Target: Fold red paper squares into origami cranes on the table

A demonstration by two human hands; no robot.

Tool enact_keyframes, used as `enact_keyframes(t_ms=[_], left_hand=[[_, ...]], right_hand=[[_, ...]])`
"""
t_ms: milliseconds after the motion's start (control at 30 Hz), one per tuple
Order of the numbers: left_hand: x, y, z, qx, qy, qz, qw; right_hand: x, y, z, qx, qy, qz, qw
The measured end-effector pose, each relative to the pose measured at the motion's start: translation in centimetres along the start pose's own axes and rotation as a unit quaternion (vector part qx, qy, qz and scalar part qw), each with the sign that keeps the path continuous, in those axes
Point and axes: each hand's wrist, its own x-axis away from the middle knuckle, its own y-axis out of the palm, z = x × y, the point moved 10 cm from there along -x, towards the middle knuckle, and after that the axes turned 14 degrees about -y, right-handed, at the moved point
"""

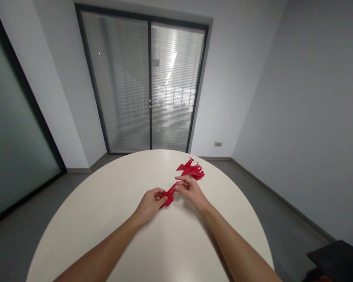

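A folded piece of red paper (pixel 168 195) is held between both my hands over the middle of a round white table (pixel 106 219). My left hand (pixel 150 203) pinches its lower end with closed fingers. My right hand (pixel 190 188) pinches the upper tip between thumb and fingers. A little beyond my right hand lies a small pile of folded red paper figures (pixel 191 170) with pointed wings and tips.
Glass doors with lowered blinds (pixel 147 84) stand behind the table. Grey floor surrounds the table on all sides. A dark object (pixel 338 256) sits at the lower right corner, off the table.
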Motion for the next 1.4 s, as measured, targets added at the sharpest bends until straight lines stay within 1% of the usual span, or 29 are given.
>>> enact_keyframes(t_ms=[100, 167, 333, 467, 633, 733, 833, 1100, 1233, 1400], left_hand=[[0.0, 0.0, 0.2, -0.002, 0.008, 0.003, 1.000], [0.0, 0.1, 0.1, -0.002, 0.007, -0.003, 1.000], [-0.2, 0.2, -0.3, -0.002, -0.011, -0.014, 1.000], [0.0, 0.2, 0.0, 0.016, 0.007, -0.016, 1.000], [0.1, 0.0, 0.2, 0.026, 0.021, -0.005, 0.999], [0.2, -0.2, 0.5, 0.031, 0.026, 0.000, 0.999], [0.1, -0.5, 0.6, 0.035, 0.035, 0.006, 0.999], [-0.3, -0.5, -0.4, 0.066, 0.020, -0.009, 0.998], [-0.2, -0.6, -0.3, 0.067, 0.016, -0.004, 0.998], [-0.2, -0.7, -0.2, 0.070, 0.018, -0.002, 0.997]], right_hand=[[0.1, 0.5, 0.1, 0.017, -0.007, -0.028, 0.999], [0.2, 0.6, 0.1, 0.024, -0.010, -0.035, 0.999], [-0.1, -0.1, 0.3, 0.016, -0.016, -0.011, 1.000], [-0.2, -0.4, 0.3, 0.008, -0.012, 0.006, 1.000], [0.0, 0.1, -0.2, -0.013, -0.008, 0.003, 1.000], [0.2, 0.7, 0.2, -0.044, 0.014, -0.010, 0.999], [0.3, 0.9, 0.5, -0.059, 0.022, -0.010, 0.998], [0.3, 1.3, -0.4, -0.057, -0.001, -0.032, 0.998], [0.3, 1.3, -0.6, -0.068, -0.013, -0.040, 0.997], [0.3, 1.2, -0.3, -0.067, -0.020, -0.048, 0.996]])
